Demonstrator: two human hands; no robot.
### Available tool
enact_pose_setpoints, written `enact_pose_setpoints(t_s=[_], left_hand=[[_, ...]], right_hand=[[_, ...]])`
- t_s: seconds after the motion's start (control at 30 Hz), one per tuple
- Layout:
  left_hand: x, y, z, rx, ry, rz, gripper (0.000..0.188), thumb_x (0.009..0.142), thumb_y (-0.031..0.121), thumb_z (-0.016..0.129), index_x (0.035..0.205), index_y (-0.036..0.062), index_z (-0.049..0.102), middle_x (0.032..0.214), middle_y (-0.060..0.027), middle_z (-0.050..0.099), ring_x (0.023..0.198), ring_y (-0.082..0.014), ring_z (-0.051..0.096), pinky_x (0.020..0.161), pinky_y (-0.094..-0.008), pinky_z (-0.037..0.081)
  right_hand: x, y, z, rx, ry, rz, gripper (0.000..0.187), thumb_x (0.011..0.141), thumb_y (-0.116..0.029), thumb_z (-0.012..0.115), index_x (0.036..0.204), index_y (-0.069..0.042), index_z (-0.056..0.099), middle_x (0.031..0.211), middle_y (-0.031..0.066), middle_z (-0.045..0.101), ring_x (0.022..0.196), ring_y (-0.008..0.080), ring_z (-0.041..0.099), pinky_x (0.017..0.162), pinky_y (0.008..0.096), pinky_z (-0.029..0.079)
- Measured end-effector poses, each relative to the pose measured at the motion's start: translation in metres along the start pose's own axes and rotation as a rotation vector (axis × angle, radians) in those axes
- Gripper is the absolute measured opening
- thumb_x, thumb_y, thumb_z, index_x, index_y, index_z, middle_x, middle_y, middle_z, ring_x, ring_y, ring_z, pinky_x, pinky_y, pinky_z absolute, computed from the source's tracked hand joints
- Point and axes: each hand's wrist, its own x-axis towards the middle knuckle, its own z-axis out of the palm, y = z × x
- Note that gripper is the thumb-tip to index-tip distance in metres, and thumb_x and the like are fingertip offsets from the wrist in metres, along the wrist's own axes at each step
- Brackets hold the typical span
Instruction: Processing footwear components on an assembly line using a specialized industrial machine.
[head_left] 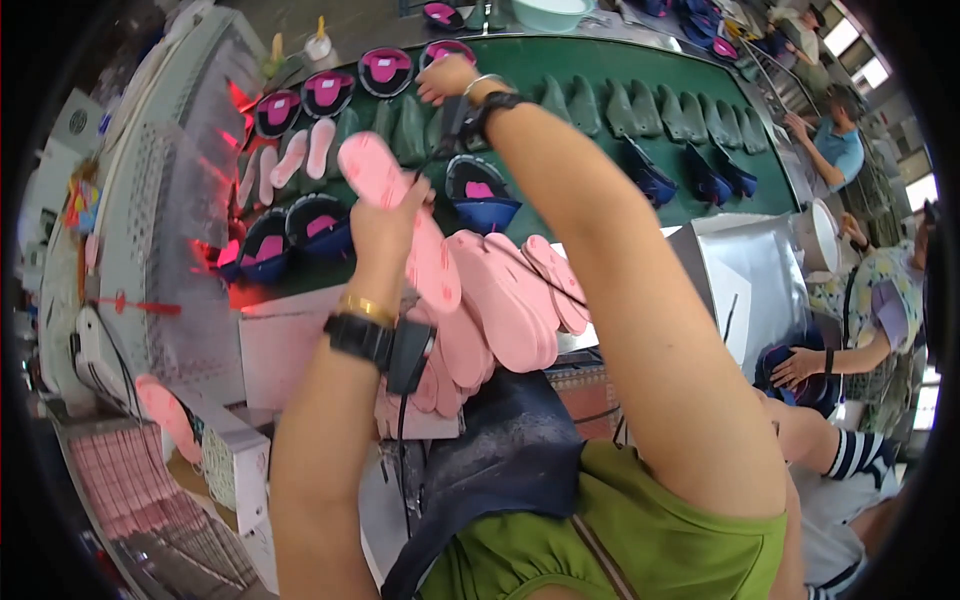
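Left hand (385, 225), centre frame, clamped on pink insole (398, 215). Right hand (447, 78), top centre, fingers closed on dark shoe upper (445, 52) on green conveyor belt (560, 190). Pink insole stack (500, 300) just below.

A shoe factory: green conveyor belt (600, 215) carrying shoe uppers (300, 225), pink insoles (500, 300) stacked.

A single head-worn fisheye view looks steeply down and forward from the person's own head, with both forearms entering from the lower edge and filling the near field at close range. The green conveyor belt (600, 190) crosses the far part of the view, bent toward the rim. Co-workers (860, 300) sit at the right edge; a dark border rings the view.
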Motion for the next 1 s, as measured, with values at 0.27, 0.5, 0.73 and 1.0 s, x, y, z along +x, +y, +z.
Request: enact_pose_setpoints(t_s=[0.27,0.5,0.73,1.0], left_hand=[[0.043,0.04,0.045,0.539,0.026,0.244,0.015,0.083,0.017,0.071,0.09,0.005,0.076,0.077,-0.0099,0.073,0.071,-0.0197,0.073,0.067,-0.034,0.054],[0.054,0.064,0.07,0.921,0.146,0.578,0.024,0.091,0.036,0.063,0.106,0.0205,0.073,0.09,-0.0179,0.071,0.089,-0.0396,0.068,0.075,-0.0494,0.053],[0.045,0.083,0.075,0.985,0.098,0.594,0.029,0.09,0.037,0.065,0.109,0.0172,0.072,0.091,-0.0169,0.072,0.089,-0.0395,0.068,0.076,-0.0491,0.053],[-0.005,0.097,0.052,0.769,-0.146,0.525,0.025,0.083,0.035,0.071,0.098,0.0158,0.075,0.09,-0.0146,0.072,0.087,-0.0386,0.068,0.074,-0.0477,0.052]], right_hand=[[-0.098,-0.082,-0.051,-0.005,0.361,0.252,0.025,0.09,-0.023,0.064,0.096,0.0,0.07,0.088,0.0087,0.075,0.075,0.0168,0.073,0.065,0.0296,0.059],[-0.114,-0.056,-0.09,-0.181,0.431,0.236,0.025,0.086,-0.02,0.067,0.095,0.004,0.072,0.086,0.0131,0.076,0.071,0.0194,0.074,0.067,0.0305,0.059],[-0.111,-0.046,-0.098,-0.18,0.493,0.339,0.025,0.069,-0.026,0.072,0.089,-0.012,0.079,0.09,0.0144,0.075,0.091,0.032,0.072,0.087,0.0367,0.055],[-0.153,-0.076,-0.127,-0.131,0.325,0.264,0.032,0.093,-0.033,0.064,0.101,-0.004,0.073,0.086,0.0091,0.076,0.08,0.0186,0.073,0.074,0.0348,0.058]])
